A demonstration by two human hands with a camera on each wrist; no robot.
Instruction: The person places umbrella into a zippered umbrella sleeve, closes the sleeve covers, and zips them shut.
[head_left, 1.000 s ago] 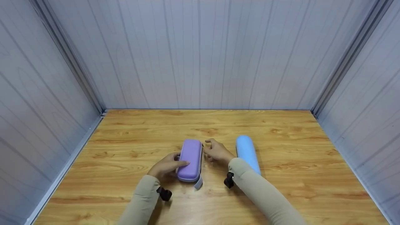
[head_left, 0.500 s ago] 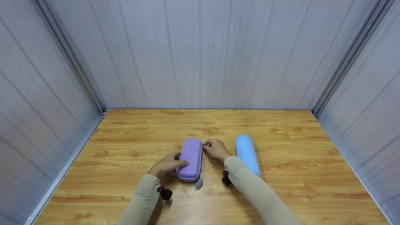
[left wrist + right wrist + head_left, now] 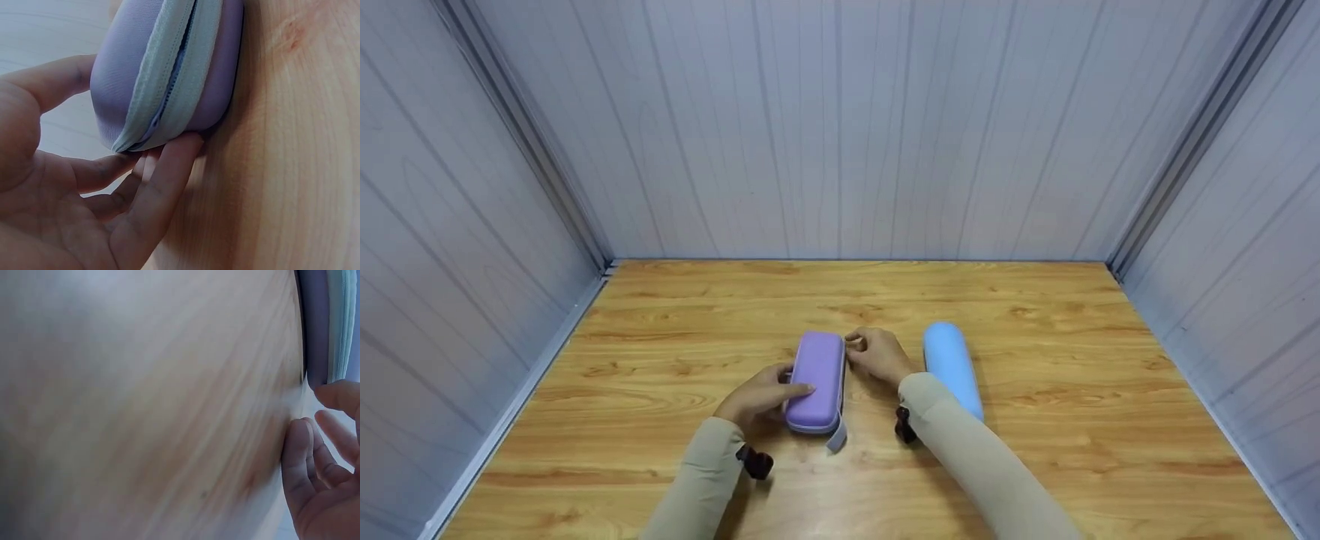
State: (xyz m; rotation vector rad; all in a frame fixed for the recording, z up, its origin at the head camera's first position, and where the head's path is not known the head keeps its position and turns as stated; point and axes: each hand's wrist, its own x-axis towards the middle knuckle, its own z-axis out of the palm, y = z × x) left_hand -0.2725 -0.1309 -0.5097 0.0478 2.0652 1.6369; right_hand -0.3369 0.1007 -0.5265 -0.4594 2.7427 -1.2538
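Note:
A purple zip case (image 3: 816,379) lies on the wooden table, its zipper closed along the side shown in the left wrist view. My left hand (image 3: 757,394) grips its left side, thumb on top and fingers against the lower side. A grey strap (image 3: 837,436) hangs from the near right corner. At the far right corner, my right hand (image 3: 879,355) has its thumb and index finger beside the zipper edge. In the right wrist view, a gap shows between that thumb (image 3: 340,395) and the other bent fingers, with the thumb tip right at the case end.
A light blue rounded case (image 3: 952,367) lies to the right, its near end overlapped by the right sleeve (image 3: 960,435). Pale panel walls (image 3: 840,135) stand behind and on both sides of the wooden table (image 3: 675,315).
The right hand has moved left to the case's far right corner, its thumb and index finger drawing together, then parting slightly. The left hand and both cases have stayed in place.

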